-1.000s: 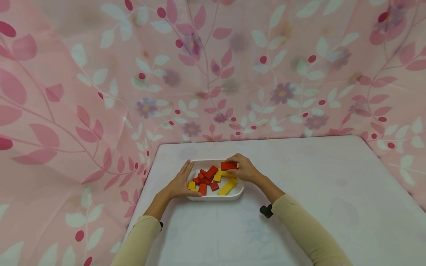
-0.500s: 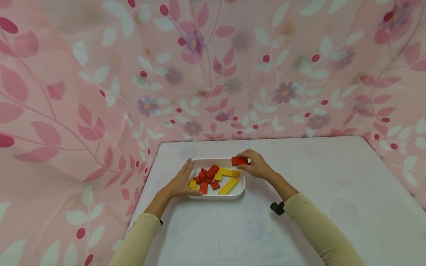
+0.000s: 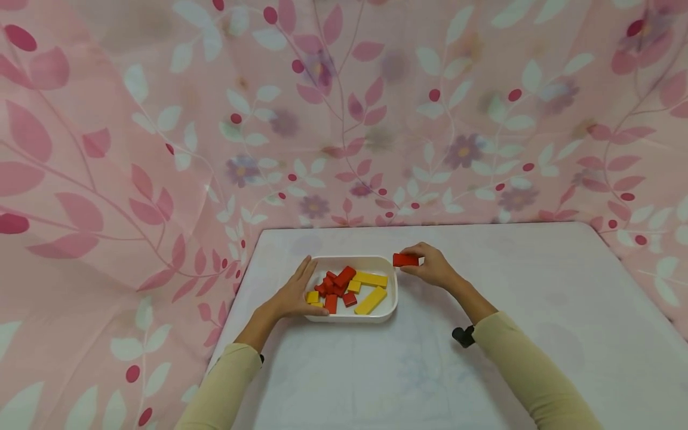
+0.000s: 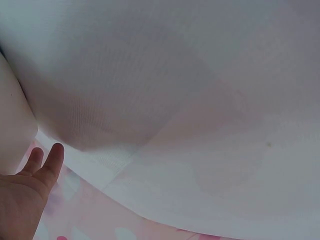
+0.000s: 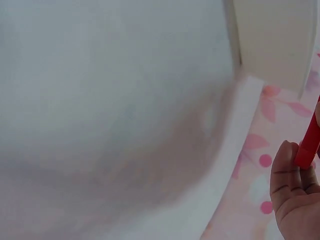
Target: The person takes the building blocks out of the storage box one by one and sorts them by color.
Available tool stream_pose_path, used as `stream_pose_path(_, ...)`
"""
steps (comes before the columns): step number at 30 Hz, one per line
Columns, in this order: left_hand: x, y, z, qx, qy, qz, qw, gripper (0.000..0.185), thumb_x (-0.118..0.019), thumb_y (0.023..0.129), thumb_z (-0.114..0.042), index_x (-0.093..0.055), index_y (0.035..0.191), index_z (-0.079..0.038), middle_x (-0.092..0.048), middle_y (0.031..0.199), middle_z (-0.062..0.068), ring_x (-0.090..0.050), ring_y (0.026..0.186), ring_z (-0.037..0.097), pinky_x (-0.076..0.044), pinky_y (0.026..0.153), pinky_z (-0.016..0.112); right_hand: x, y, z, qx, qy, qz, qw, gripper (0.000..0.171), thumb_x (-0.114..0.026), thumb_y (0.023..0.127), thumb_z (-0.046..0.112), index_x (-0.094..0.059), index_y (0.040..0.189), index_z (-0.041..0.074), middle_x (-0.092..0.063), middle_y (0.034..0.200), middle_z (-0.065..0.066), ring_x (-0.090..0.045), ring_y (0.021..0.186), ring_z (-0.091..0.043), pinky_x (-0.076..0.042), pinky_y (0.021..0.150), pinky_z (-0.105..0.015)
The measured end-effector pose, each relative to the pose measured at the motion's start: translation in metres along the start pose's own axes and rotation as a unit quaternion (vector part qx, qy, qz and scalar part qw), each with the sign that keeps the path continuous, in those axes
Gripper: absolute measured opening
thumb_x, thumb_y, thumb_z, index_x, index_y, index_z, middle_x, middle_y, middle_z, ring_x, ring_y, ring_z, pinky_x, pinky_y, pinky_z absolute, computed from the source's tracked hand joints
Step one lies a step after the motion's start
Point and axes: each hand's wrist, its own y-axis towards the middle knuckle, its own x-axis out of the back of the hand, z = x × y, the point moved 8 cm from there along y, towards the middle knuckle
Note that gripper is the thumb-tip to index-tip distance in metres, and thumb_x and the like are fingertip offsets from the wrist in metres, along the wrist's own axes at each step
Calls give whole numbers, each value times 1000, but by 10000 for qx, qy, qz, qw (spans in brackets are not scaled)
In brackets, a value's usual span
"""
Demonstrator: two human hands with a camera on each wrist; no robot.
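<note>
The right hand (image 3: 434,269) is pinching a red block (image 3: 405,260) in its fingertips, holding it just right of a white tray (image 3: 391,304). The left hand (image 3: 292,295), fingers straight, is pressing flat against the tray's left side, seemingly steadying it. Red and yellow blocks (image 3: 349,286) are lying inside, on a white table (image 3: 484,370).

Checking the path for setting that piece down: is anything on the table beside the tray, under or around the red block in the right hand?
Nothing visible. The right hand holds the red block just outside the white tray's right rim, and the table around it shows bare cloth. The left hand rests on the tray's other side.
</note>
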Motion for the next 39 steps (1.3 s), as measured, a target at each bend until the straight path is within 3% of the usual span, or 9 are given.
stream_pose_path(9,-2,-1,1,-16,-85,77,9999,129,-82,64,-62,-4,160,-26,3,168,4,-14,153,34,-33,110,66,-2,3,-37,-543,-11,135,9984,40,-76,87,21,-67,126,12,-62,117,-13,-53,107,-30,-54,94,-45)
stream_pose_path(14,-3,-1,2,-35,-92,124,9999,129,-82,65,-62,-4,160,-26,3,168,4,-14,153,34,-32,111,65,-8,4,-51,-805,-80,331,9962,39,-76,87,21,-69,124,12,-63,119,-15,-53,106,-30,-56,85,-38)
stream_pose_path(19,-3,-2,3,2,-103,95,9999,129,-82,64,-62,-4,160,-27,3,168,5,-15,153,35,-34,110,66,-13,9,-54,-660,-292,477,9963,39,-76,87,23,-68,123,10,-63,114,-14,-54,99,-29,-54,77,-32)
stream_pose_path(26,-5,-2,3,-65,-101,124,9999,130,-80,64,-67,-3,160,-28,3,168,6,-15,153,33,-34,111,63,-14,12,-61,-533,-842,376,9943,39,-74,89,25,-68,125,11,-62,109,-14,-54,94,-27,-53,82,-37)
stream_pose_path(33,-2,-2,1,48,-44,101,9999,129,-79,63,-68,-4,160,-29,7,168,0,-18,152,35,-38,107,65,-17,12,-66,-683,-519,504,9950,45,-72,91,31,-62,132,14,-58,120,-16,-53,106,-30,-54,92,-43)
stream_pose_path(39,0,0,0,3,-89,96,9999,126,-81,65,-63,-5,160,-28,6,168,1,-20,151,36,-39,105,66,-21,17,-75,-887,-285,677,9933,42,-74,89,27,-66,128,13,-57,121,-17,-50,107,-32,-51,91,-43)
